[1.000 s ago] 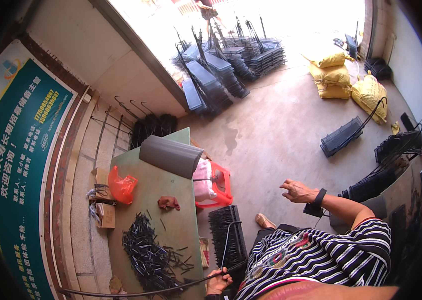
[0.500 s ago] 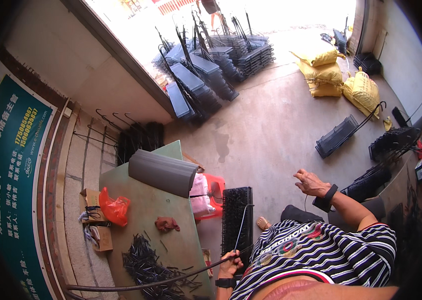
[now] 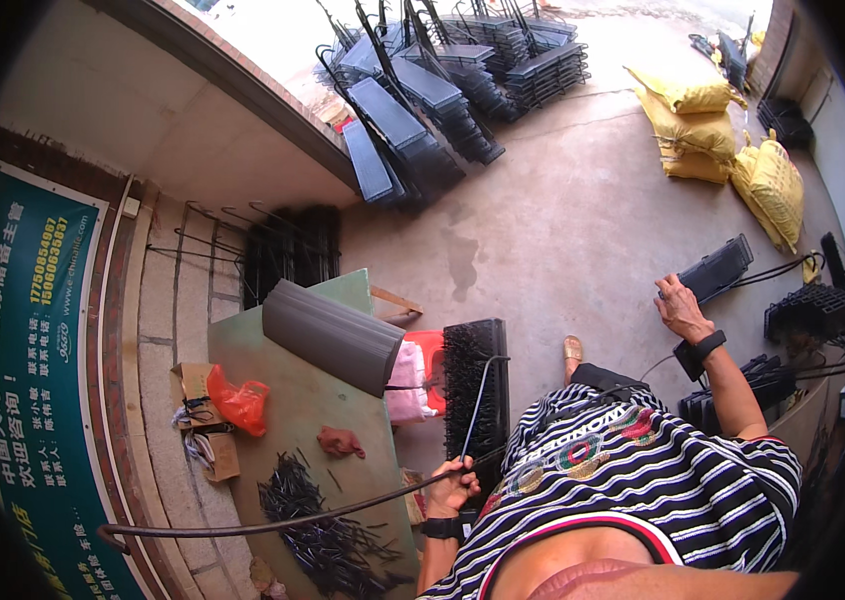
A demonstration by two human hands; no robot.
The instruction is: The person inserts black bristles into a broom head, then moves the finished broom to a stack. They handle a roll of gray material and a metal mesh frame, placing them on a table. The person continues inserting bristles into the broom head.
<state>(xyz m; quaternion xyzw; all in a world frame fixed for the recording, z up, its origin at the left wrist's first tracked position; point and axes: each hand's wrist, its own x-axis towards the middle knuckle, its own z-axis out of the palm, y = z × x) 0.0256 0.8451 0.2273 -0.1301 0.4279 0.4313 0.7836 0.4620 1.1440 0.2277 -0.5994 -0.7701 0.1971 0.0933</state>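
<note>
My left hand [image 3: 453, 487] is closed round a long dark metal rod [image 3: 273, 519] with a hooked end, which stretches out over the green-topped table. Just beyond that hand stands a long black piece [image 3: 473, 350] with a bristly upper face, a thin bent bar [image 3: 486, 385] lying across it. How the rod joins it is hidden. My right hand [image 3: 683, 310] reaches forward with loosely bent fingers apart. It overlaps the end of a dark oblong rack [image 3: 718, 268] with a hooked handle on the floor; whether they touch, I cannot tell.
On the green table [image 3: 288, 470] lie a grey curved stack of slats [image 3: 328, 338], a heap of black strips [image 3: 318, 525], a reddish cloth [image 3: 341, 441] and a red bag [image 3: 237, 398]. Stacked racks [image 3: 423, 110] stand far ahead. Yellow sacks [image 3: 698, 135] sit right.
My right hand has moved forward and right to overlap the oblong rack. My left hand keeps hold of the rod, whose hooked end sits higher in view. The whole view has shifted.
</note>
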